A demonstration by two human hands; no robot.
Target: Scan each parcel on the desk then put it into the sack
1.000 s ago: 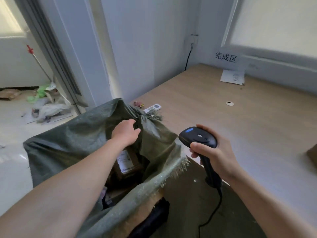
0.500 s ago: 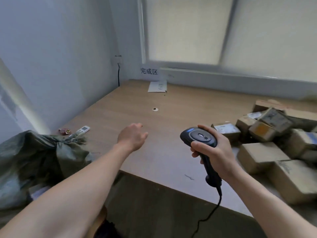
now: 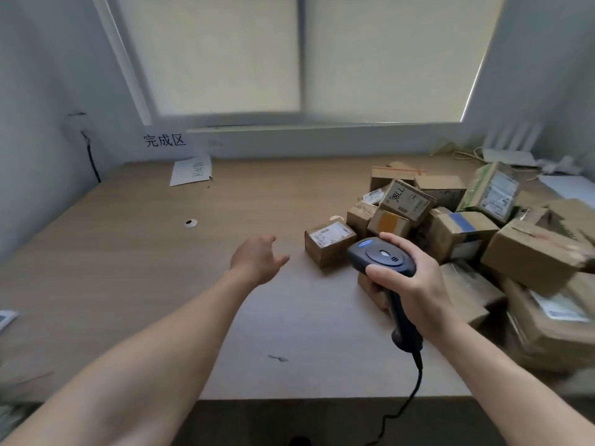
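A heap of cardboard parcels [image 3: 463, 226] covers the right side of the wooden desk [image 3: 135, 272]. The nearest one, a small box with a white label [image 3: 328, 243], stands alone at the heap's left edge. My left hand [image 3: 257, 259] hovers over the desk just left of that box, fingers apart and holding nothing. My right hand [image 3: 415, 281] grips a dark handheld scanner [image 3: 380, 255] with a blue button, its cable [image 3: 409, 400] trailing down past the desk's front edge. The sack is out of view.
A paper sign with black characters [image 3: 165, 140] hangs on the back wall, with a loose sheet [image 3: 191, 173] lying below it. A small white ring [image 3: 190, 223] lies mid-desk. A white router and cables [image 3: 512, 152] sit at the back right.
My view has swung right from the green sack to the desk's parcel heap. My left hand left the sack's mouth and now reaches toward the small labelled box. The scanner stays in my right hand.
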